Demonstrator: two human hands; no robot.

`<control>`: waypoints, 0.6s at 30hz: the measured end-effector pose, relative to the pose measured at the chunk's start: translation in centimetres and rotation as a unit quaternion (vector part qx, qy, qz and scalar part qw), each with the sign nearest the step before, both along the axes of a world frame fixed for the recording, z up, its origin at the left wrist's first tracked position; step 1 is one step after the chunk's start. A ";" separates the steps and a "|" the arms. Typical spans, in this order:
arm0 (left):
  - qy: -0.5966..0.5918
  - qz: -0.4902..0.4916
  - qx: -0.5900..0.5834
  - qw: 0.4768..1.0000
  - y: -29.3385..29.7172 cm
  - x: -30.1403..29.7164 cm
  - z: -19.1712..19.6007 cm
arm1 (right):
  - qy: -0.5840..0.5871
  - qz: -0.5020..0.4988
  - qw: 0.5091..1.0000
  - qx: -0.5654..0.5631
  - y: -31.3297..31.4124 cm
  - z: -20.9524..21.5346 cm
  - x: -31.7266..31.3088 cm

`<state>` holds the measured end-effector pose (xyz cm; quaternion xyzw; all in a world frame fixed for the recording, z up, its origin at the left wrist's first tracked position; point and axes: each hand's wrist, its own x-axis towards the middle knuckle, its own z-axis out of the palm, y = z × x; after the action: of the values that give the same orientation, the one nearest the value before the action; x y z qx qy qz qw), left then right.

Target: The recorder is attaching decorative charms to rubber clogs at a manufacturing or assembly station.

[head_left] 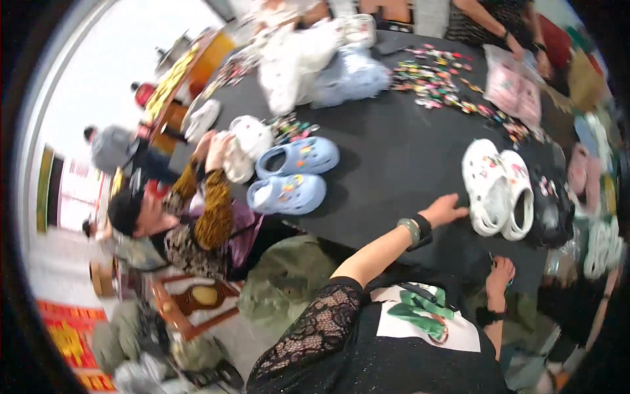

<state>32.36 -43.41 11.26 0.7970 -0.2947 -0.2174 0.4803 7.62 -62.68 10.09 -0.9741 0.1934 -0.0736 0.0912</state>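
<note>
My left hand, with a bracelet and dark band at the wrist, reaches over the black table. Its fingers are out straight and hold nothing. Just to its right a pair of white clogs stands side by side, with small coloured charms on the tops. By the table's near edge, my right hand is closed around a small thin tool. A dark tip and a bluish bit stick out of the fist; its exact kind is too blurred to make out.
Blue clogs with charms stand left, beside a co-worker handling white clogs. Loose colourful charms spread at the back. Bagged white and blue shoes lie at the far side. Black clogs and bagged pink clogs are at right.
</note>
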 end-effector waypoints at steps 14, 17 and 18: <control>-0.212 0.474 -0.007 0.854 31.6 -5.4 3.7 | 0.046 -0.064 0.996 0.040 -1.8 -1.9 3.1; -0.161 0.540 0.049 0.825 36.6 -7.8 4.0 | 0.024 -0.039 0.999 -0.003 -0.1 -0.7 3.1; -0.111 0.536 0.077 0.833 38.0 -9.3 3.4 | -0.018 -0.003 1.000 0.007 0.0 -0.7 2.8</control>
<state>23.02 -5.36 14.62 0.8830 0.1454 0.1427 0.4228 10.40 -62.64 9.34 -0.9714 0.1954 -0.0897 0.1010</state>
